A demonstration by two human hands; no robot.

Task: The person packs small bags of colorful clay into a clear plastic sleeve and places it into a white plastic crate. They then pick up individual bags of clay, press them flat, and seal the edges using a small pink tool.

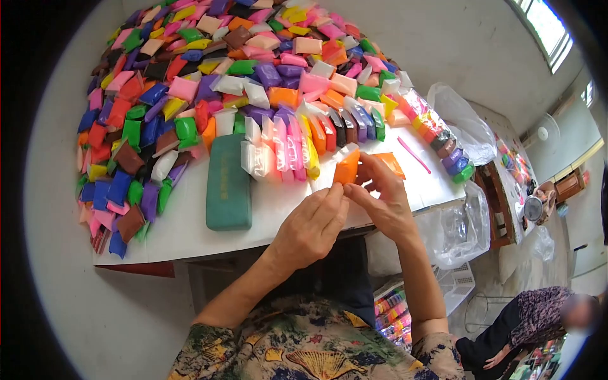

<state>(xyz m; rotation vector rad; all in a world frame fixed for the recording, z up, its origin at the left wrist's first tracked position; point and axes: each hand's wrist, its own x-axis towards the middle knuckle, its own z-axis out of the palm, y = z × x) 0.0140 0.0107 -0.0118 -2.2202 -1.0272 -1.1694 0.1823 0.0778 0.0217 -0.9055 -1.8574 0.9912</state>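
Note:
A small orange packet in clear wrapping point(346, 166) is held upright above the white table near its front edge. My left hand point(310, 223) pinches its lower end, fingers pressed together. From the other side, my right hand point(385, 197) grips it with curled fingers and its thumb close to the left fingertips. Behind the right hand, a second orange packet point(391, 164) lies on the table. Just beyond my hands stands a row of packets on edge, including white, pink, yellow point(309, 152), black and purple ones. A long green case point(228, 183) lies left of that row.
A large heap of coloured packets point(171, 95) covers the table's back and left. At the right are a pink stick point(414, 155), a bagged line of packets point(440, 136) and clear plastic bags point(465, 120). Another person point(538, 323) is at lower right.

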